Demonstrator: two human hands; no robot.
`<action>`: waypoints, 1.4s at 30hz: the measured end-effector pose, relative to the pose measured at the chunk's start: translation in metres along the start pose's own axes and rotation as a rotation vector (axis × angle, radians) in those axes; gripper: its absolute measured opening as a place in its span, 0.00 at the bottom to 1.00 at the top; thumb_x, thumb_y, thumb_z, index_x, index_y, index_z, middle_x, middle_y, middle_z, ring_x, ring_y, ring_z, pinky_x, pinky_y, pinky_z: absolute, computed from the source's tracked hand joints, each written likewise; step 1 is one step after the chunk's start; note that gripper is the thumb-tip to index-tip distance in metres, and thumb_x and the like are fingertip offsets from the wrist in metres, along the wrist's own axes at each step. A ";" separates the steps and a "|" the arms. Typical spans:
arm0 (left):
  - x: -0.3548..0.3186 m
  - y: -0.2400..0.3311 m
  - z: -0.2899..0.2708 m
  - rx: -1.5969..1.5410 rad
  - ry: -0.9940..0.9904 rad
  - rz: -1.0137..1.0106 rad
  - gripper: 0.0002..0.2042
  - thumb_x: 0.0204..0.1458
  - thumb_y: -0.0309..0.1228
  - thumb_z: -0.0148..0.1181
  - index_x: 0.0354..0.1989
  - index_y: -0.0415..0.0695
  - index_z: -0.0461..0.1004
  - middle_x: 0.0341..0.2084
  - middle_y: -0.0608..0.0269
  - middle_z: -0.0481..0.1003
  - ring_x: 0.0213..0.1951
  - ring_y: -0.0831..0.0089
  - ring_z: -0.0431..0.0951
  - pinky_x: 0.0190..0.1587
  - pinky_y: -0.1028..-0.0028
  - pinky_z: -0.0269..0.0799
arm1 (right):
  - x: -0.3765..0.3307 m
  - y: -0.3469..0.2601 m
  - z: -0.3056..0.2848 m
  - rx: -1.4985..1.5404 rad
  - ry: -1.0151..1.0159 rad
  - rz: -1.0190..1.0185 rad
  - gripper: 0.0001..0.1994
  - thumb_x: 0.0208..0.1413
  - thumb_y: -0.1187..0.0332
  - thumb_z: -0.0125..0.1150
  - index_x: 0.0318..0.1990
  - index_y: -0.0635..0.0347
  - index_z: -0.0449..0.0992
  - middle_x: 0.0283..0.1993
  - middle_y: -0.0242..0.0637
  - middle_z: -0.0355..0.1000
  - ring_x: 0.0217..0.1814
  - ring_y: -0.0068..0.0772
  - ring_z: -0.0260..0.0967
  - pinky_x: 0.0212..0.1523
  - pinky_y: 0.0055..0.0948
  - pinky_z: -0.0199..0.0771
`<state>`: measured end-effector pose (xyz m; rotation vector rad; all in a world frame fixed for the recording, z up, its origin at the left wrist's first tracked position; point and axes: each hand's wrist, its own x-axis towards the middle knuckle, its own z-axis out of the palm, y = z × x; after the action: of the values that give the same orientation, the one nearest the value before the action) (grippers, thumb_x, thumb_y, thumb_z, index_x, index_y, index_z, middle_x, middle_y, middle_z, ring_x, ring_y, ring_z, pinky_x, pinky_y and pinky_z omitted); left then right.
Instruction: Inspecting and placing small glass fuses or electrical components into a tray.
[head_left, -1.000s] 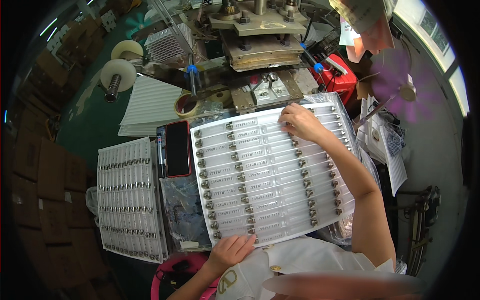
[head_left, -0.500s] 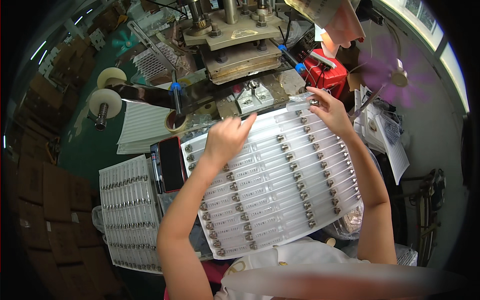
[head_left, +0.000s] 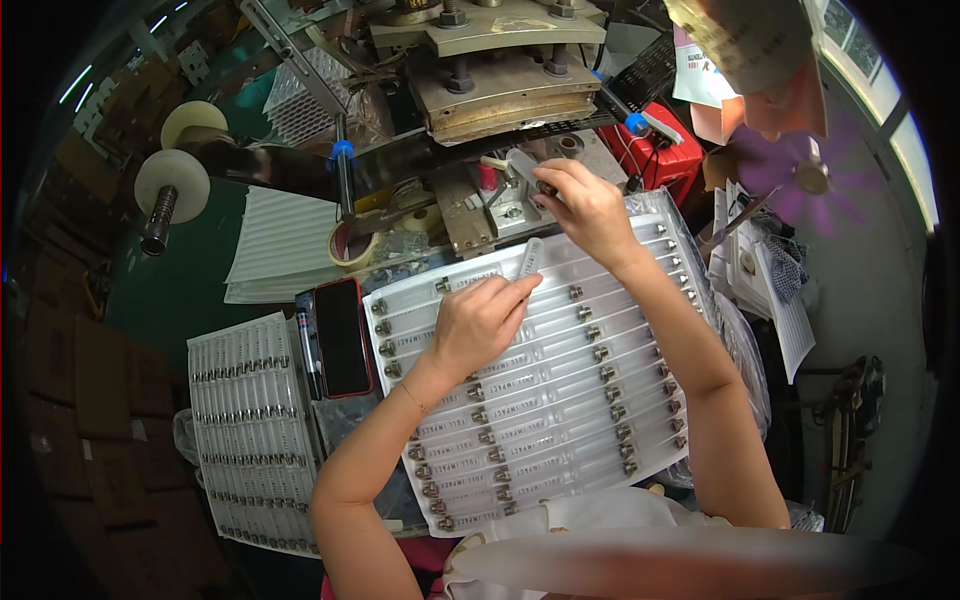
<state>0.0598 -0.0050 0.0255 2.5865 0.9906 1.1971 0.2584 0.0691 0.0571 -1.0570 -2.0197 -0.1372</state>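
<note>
A white moulded tray (head_left: 560, 420) with several rows of clear tubes capped in metal lies in front of me. My left hand (head_left: 480, 320) rests on its upper left part and pinches one clear tube (head_left: 531, 258) by its lower end. My right hand (head_left: 585, 205) is above the tray's top edge, at the base of the press machine (head_left: 495, 90), with its fingertips closed on a small pale piece (head_left: 524, 166) by the machine's fixture (head_left: 500, 205).
A second filled tray (head_left: 250, 430) lies at the left. A dark phone in a red case (head_left: 343, 337) and a pen sit between the trays. A tape roll (head_left: 350, 243), a stack of white sheets (head_left: 275, 245), two spools (head_left: 172, 180) and a red box (head_left: 665, 155) surround the machine.
My left hand moved down from the tray's top left corner and picked a tube out. My right hand left the tray's top edge and reached up to the machine's fixture.
</note>
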 end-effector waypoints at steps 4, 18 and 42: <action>0.000 -0.015 0.005 -0.153 0.012 -0.117 0.13 0.45 0.29 0.64 0.42 0.51 0.79 0.22 0.65 0.73 0.26 0.68 0.75 0.27 0.71 0.71 | 0.010 0.007 0.024 -0.041 -0.021 -0.002 0.22 0.44 0.71 0.69 0.49 0.58 0.73 0.47 0.41 0.72 0.46 0.42 0.73 0.43 0.32 0.75; 0.006 -0.042 0.029 -0.013 -0.079 -0.127 0.11 0.44 0.28 0.64 0.37 0.42 0.76 0.29 0.59 0.75 0.37 0.61 0.73 0.41 0.65 0.68 | 0.007 0.027 0.039 0.197 -0.161 0.358 0.31 0.44 0.65 0.71 0.58 0.54 0.68 0.52 0.42 0.72 0.46 0.38 0.72 0.44 0.32 0.72; 0.006 -0.043 0.029 0.049 -0.101 -0.099 0.13 0.46 0.27 0.60 0.42 0.45 0.76 0.27 0.62 0.71 0.36 0.64 0.71 0.40 0.66 0.67 | 0.008 0.024 0.042 0.199 -0.148 0.343 0.31 0.44 0.67 0.71 0.59 0.54 0.68 0.54 0.45 0.71 0.49 0.41 0.73 0.47 0.33 0.72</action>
<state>0.0613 0.0360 -0.0059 2.5719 1.1251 1.0201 0.2474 0.1077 0.0294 -1.2937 -1.9001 0.3233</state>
